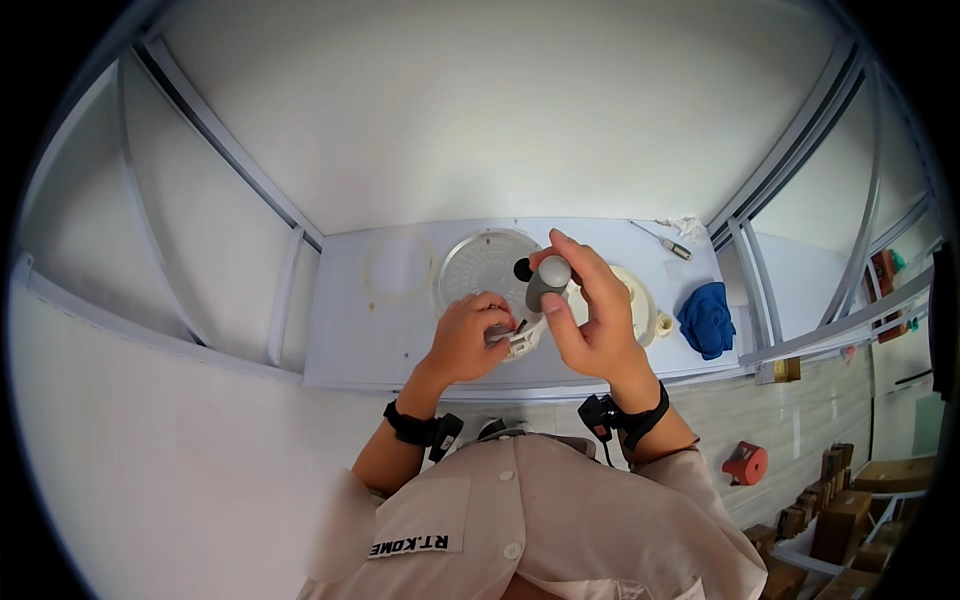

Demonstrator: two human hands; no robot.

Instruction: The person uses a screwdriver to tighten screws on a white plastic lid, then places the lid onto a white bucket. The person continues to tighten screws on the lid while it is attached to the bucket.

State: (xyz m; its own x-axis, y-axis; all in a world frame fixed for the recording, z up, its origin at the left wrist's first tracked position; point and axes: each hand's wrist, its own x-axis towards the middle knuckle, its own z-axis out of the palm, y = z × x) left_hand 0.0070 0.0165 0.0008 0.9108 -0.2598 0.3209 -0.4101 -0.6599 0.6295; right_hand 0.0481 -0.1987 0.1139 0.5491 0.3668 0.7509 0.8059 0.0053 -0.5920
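Note:
A round silver-grey pan-like part [488, 262] lies on the white table. My left hand [468, 338] is at its near rim, fingers bent together. A small dark piece [521, 326] shows by the fingertips, beside a white fitting [523, 345] on the rim; what the fingers pinch is hidden. My right hand [603, 325] grips a grey cylinder with a rounded top [548, 284] between thumb and fingers, tilted above the part's right side. A black round piece [522, 269] touches or sits just behind the cylinder; I cannot tell which.
Partly behind my right hand is a cream round part [640, 300], with a small cream ring [664, 324] beside it. A blue cloth [706, 321], a screwdriver [671, 244] and crumpled white tissue [684, 228] lie to the right. Floor: a red roll [745, 464] and cardboard boxes [842, 525].

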